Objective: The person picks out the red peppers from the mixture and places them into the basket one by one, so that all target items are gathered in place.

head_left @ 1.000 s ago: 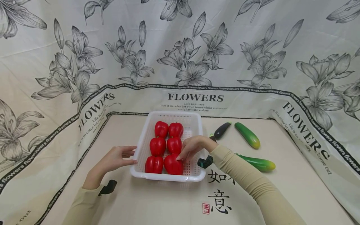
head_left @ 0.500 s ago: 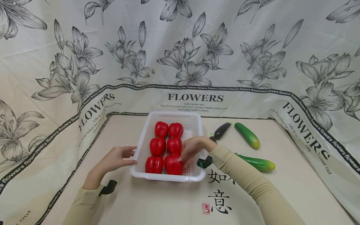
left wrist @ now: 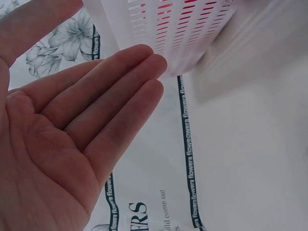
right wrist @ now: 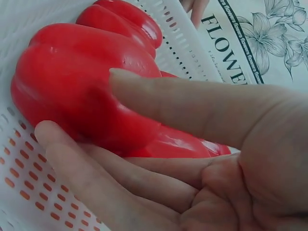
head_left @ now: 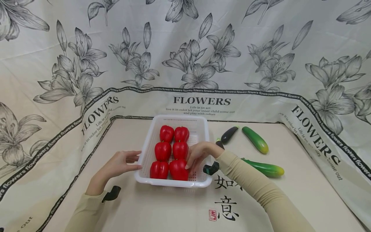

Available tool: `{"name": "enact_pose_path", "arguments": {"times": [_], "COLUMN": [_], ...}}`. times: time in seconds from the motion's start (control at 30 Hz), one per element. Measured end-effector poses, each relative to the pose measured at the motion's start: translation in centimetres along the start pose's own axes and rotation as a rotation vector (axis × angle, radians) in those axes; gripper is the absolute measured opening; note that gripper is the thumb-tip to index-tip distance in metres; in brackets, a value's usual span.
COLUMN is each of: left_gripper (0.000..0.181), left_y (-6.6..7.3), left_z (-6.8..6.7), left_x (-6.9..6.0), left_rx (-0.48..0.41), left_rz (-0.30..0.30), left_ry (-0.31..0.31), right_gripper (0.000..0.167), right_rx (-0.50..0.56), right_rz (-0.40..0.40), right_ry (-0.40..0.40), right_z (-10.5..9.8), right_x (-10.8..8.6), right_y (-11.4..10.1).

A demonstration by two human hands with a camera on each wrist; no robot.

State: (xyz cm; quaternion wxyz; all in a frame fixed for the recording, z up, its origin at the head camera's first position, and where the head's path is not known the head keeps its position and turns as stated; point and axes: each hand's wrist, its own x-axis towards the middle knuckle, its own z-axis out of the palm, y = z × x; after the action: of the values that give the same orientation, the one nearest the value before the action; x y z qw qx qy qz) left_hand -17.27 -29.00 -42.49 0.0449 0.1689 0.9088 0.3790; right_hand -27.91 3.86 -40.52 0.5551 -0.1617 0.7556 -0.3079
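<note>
Several red bell peppers stand in two columns inside a white plastic basket (head_left: pixel 200 183). My right hand (head_left: pixel 199 155) reaches over the basket's right side to the front right bell pepper (head_left: pixel 178 170). In the right wrist view its thumb lies over that bell pepper (right wrist: pixel 72 72), and its loosely extended fingers (right wrist: pixel 110 166) lie low beside it; whether they touch it is hard to tell. My left hand (head_left: pixel 117 165) is at the basket's left wall, fingers straight and thumb apart. The left wrist view shows its bare palm (left wrist: pixel 53 154) next to the slotted wall, holding nothing.
Right of the basket lie a dark eggplant (head_left: pixel 229 134), another eggplant (head_left: pixel 219 143) partly behind my right wrist, and two green cucumber-like vegetables, one farther back (head_left: pixel 255 139) and one nearer (head_left: pixel 266 169). A flower-printed cloth (head_left: pixel 200 74) hangs behind the table.
My right thumb has slid slightly rightward off the top of the front right bell pepper, and the fingers have loosened. The bell peppers, basket and left hand have stayed in place.
</note>
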Motion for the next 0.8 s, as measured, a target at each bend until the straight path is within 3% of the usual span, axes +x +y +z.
{"name": "enact_pose_path", "arguments": {"times": [0.43,0.63,0.8], "left_gripper": [0.065,0.065,0.065], "left_y": [0.1,-0.1,-0.2], "left_z": [-0.1,-0.1,0.0], "left_x": [0.0,0.0,0.0], "left_rx": [0.002,0.015,0.015], "left_rz": [0.001,0.000,-0.003], "left_ry": [-0.004,-0.002,-0.002], "right_gripper": [0.026,0.038,0.037], "right_rx": [-0.072,-0.045,-0.006], "right_rz": [-0.104,-0.164,-0.200], "right_ry": [0.095,0.139,0.153], "right_z": [-0.6,-1.1,-1.2], "right_x": [-2.3,-3.7,-5.1], "right_y": [0.3,0.8,1.0]}}
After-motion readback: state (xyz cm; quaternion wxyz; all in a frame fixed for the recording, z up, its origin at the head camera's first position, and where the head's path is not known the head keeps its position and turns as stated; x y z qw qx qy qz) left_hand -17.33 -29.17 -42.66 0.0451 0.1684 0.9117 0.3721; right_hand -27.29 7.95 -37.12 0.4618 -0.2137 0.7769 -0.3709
